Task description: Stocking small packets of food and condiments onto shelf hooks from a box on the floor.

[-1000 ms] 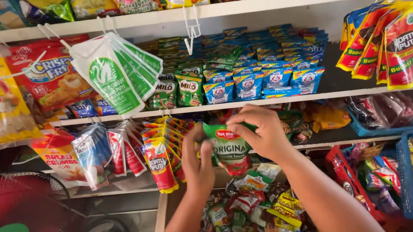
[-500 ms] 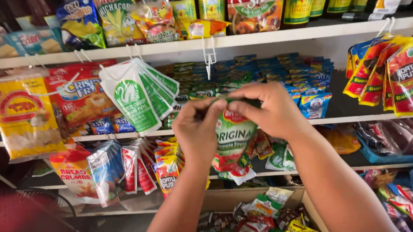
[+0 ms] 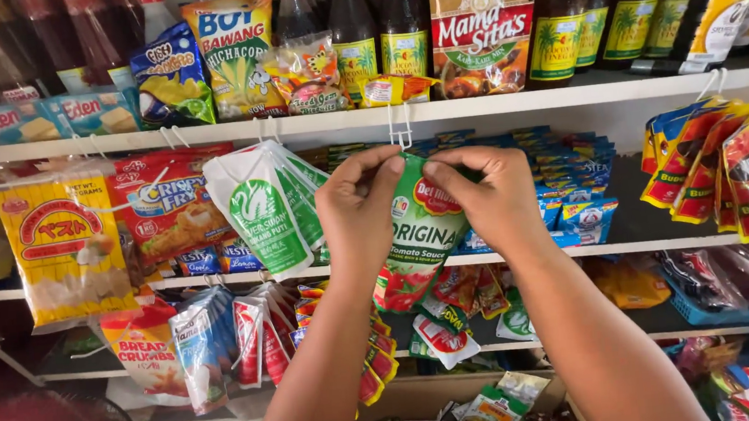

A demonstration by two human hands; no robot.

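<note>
A bunch of green and red sauce pouches point(image 3: 422, 242) hangs in front of the middle shelf. Both hands pinch the top edge of the front pouch: my left hand point(image 3: 359, 205) from the left, my right hand point(image 3: 483, 194) from the right. They hold it just under a white plastic hook point(image 3: 400, 132) that hangs from the upper shelf edge point(image 3: 509, 99). More small pouches of the same bunch dangle below point(image 3: 444, 335).
White and green pouches point(image 3: 265, 202) hang to the left, red and yellow pouches point(image 3: 733, 175) to the right. Dark bottles point(image 3: 556, 14) and snack bags line the top shelf. Blue sachets point(image 3: 571, 184) fill the middle shelf. A box of sweets point(image 3: 465, 415) stands below.
Both hands have lifted the sauce pouches from the low shelf up to the hook under the upper shelf. The view has tilted upward with them.
</note>
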